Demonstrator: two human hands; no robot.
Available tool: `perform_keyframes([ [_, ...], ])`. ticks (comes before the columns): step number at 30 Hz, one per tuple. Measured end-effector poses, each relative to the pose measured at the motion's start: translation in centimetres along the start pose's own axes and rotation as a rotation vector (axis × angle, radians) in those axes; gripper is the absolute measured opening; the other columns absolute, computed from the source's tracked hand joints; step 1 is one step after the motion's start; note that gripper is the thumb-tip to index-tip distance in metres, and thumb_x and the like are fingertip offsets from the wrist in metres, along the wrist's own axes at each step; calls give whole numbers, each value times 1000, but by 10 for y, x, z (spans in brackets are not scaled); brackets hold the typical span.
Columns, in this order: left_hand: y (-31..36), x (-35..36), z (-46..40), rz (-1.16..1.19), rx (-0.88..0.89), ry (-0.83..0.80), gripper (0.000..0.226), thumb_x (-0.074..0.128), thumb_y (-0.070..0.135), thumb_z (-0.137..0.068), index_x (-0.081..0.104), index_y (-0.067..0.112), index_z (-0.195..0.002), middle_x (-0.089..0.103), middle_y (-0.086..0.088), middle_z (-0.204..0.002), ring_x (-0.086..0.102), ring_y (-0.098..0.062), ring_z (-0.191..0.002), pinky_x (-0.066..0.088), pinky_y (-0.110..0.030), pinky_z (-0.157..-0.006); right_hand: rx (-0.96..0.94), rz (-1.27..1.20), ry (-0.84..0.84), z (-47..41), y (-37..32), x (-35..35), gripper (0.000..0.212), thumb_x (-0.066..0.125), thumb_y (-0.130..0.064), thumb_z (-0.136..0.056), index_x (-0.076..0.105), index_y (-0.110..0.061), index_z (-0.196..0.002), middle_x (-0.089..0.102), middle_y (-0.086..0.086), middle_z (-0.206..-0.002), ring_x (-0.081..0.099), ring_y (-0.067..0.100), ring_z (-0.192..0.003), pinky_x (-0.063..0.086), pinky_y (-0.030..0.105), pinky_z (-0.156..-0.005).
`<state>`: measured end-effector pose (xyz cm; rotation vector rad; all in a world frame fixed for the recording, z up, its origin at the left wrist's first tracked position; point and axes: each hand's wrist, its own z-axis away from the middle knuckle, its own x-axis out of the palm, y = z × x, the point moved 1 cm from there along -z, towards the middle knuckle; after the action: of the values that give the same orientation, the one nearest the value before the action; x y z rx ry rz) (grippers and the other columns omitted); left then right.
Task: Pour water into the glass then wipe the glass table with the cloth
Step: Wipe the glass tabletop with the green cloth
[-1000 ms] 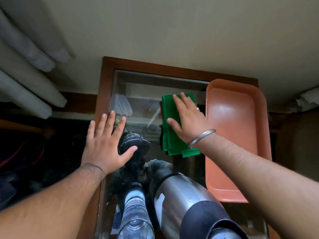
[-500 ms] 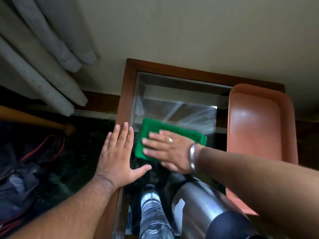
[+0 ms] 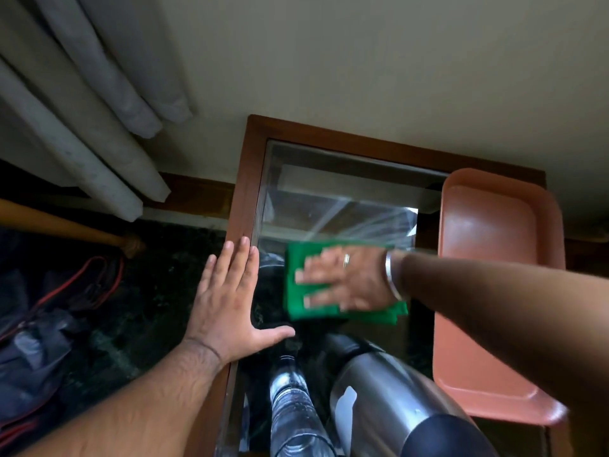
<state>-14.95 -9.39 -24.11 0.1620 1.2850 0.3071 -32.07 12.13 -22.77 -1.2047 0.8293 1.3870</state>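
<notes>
A folded green cloth (image 3: 298, 300) lies flat on the glass table (image 3: 329, 192), which has a brown wooden frame. My right hand (image 3: 346, 280) presses down on the cloth with fingers spread, pointing left; it wears a ring and a metal bangle. My left hand (image 3: 227, 298) rests flat and open on the table's left wooden edge, thumb out over the glass. A clear glass (image 3: 293, 410) stands at the near edge, seen from above. Beside it stands a steel flask (image 3: 389, 400) with a dark lid.
An orange plastic tray (image 3: 487, 245) lies along the table's right side. Grey curtains (image 3: 82, 110) hang at the left. Dark bags with red cords (image 3: 49, 308) and a wooden stick (image 3: 66, 229) lie on the dark floor left of the table.
My right hand has swept the cloth from the far middle of the glass toward the left and nearer, turning so the fingers point left. My left hand stays planted on the edge.
</notes>
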Motion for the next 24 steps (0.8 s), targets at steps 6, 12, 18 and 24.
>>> perform_keyframes([
  [6,-2,3,-1,-12,0,-15,140,46,97,-57,18,3,-157,11,-15,-166,4,-32,-154,6,-49,-123,1261,-172,206,-26,49,-10,65,32,-43,-89,25,-29,-152,14,19,-161,15,38,-147,15,47,-121],
  [12,1,2,-1,8,-2,-7,139,49,95,-56,23,2,-156,15,-16,-166,9,-33,-153,9,-49,-122,65,-14,38,-4,-6,4,63,52,-40,-81,42,-33,-143,36,10,-155,33,34,-142,19,52,-115],
  [18,-3,6,-2,-2,-7,5,139,44,99,-58,18,6,-158,11,-12,-167,1,-29,-154,11,-49,-122,1567,-281,203,-30,58,-9,66,32,-44,-89,26,-27,-152,15,17,-162,15,36,-148,14,46,-121],
  [24,-3,7,-1,10,-1,-1,138,46,97,-57,20,6,-157,13,-12,-167,3,-29,-154,13,-50,-122,118,-1,51,0,11,2,63,52,-39,-81,44,-28,-142,37,12,-155,33,34,-141,16,50,-114],
])
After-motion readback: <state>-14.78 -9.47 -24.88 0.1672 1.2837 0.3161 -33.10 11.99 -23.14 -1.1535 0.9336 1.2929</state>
